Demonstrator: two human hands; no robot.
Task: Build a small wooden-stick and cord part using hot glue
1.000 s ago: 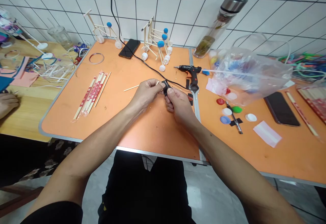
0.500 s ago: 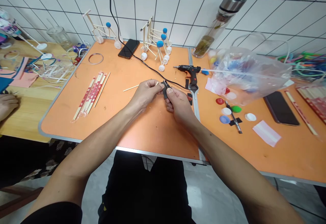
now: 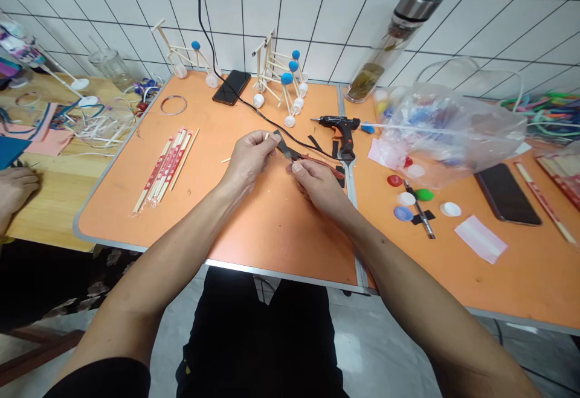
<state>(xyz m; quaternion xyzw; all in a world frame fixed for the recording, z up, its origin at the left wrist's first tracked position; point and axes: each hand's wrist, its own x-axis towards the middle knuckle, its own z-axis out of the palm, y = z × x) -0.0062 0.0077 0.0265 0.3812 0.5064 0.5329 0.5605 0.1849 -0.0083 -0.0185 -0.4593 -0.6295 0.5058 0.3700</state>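
Hands close together but not touching: left hand point(image 3: 248, 159) pinches the dark end of a flat strip point(image 3: 312, 162), right hand point(image 3: 317, 188) holds its reddish length in the fingertips point(image 3: 295, 168). Strip's material unclear at this size. It lies just left of the hot glue gun point(image 3: 342, 129), the landmark for these notes.

Orange surface point(image 3: 281, 235) carries the lot. Right of the gun, a large clear plastic bag point(image 3: 448, 132). Behind and left of the gun, a stick model with blue balls point(image 3: 278, 78). Further left, wrapped chopsticks point(image 3: 163, 171). Right of the gun and nearer the person, scattered bottle caps point(image 3: 405, 199). A black cable point(image 3: 267, 123) runs just behind the strip toward the gun. Well left of the gun, a co-worker's hand point(image 3: 16, 195) rests apart from this work.

Step in hand, as judged: working the strip between both hands. Position calls for keeping the strip clear of the cable.
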